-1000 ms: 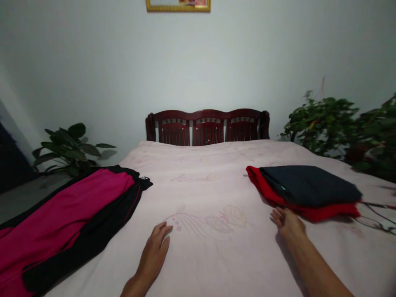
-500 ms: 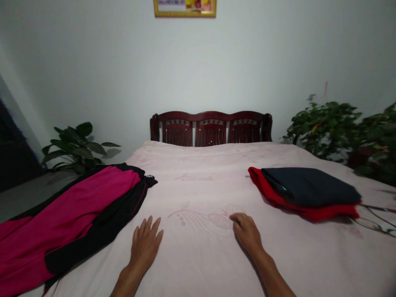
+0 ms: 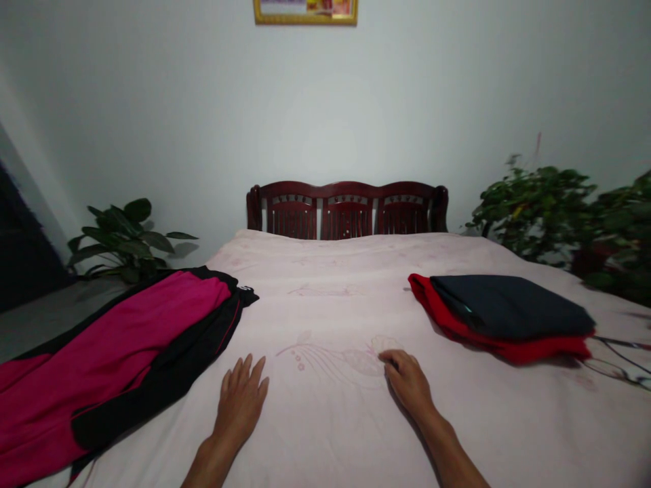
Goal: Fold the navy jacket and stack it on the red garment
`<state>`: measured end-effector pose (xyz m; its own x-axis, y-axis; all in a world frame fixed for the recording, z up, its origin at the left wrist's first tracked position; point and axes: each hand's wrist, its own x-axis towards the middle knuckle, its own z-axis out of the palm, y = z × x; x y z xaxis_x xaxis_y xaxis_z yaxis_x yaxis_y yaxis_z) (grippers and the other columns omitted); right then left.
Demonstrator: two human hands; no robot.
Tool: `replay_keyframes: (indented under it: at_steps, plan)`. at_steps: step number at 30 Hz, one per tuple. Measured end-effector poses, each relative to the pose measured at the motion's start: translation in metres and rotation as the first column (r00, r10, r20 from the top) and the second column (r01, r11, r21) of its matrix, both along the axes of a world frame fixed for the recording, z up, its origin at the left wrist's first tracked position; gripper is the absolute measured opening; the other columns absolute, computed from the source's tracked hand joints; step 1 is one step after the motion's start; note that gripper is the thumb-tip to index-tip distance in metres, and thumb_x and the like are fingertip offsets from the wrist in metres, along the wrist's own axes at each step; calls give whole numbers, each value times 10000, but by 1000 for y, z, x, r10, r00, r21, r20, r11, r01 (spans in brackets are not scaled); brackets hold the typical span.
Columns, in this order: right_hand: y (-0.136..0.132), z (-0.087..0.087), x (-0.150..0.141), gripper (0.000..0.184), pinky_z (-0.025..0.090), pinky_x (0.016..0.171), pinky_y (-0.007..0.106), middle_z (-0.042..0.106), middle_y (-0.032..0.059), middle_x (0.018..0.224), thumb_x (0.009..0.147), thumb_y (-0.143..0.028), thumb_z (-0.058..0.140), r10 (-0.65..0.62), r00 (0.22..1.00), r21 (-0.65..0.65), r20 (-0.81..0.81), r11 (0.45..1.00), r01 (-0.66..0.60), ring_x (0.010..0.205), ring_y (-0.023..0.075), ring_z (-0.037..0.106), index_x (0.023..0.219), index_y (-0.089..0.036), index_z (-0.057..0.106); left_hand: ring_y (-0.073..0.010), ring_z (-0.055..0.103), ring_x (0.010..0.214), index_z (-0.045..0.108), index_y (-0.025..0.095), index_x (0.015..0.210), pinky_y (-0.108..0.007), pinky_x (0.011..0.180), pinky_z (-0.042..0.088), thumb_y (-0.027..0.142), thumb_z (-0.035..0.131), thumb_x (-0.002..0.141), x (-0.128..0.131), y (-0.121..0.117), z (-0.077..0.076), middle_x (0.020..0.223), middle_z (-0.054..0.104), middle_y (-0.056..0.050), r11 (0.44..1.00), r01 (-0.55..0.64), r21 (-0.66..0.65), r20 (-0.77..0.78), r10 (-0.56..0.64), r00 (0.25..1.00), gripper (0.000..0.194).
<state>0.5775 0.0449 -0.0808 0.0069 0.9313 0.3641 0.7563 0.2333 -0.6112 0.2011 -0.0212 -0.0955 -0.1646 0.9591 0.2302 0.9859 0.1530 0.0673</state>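
My left hand [image 3: 241, 396] lies palm down on the pale pink bedsheet [image 3: 325, 434], its fingers stretched out and spread, holding nothing. To its left is a pink and black jacket [image 3: 147, 339], laid out lengthwise and apart from the hand; its near end runs out of view. My right hand [image 3: 408, 381] rests on the sheet near a printed flower, its fingers curled in together with nothing seen in them. Further right sits a stack of folded clothes: a dark blue garment [image 3: 508, 305] on top of a red one [image 3: 519, 351]. Neither hand touches the stack.
Beside the stack at the right edge lie thin dark wire-like loops [image 3: 618, 362], partly cut off. A dark red wooden headboard [image 3: 346, 210] stands at the far end against the wall. Leafy plants stand at left [image 3: 125, 237] and right [image 3: 539, 210]. A gold picture frame [image 3: 306, 20] hangs above.
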Motion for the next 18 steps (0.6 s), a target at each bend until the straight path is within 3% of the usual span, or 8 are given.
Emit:
replay_keyframes:
  at_steps: [18]
  plan:
    - [2,-5,2,326,426,972,351,709,54,1041,795,-213,436,13,1000,30,13,999,-14,1042,216,592,960,-203,718,-325,314,1468,455,196,1479,-490,1181,226,334,356,989,6,-3,13,1565,397,-148,996,-11,-87,-40,8,999,519]
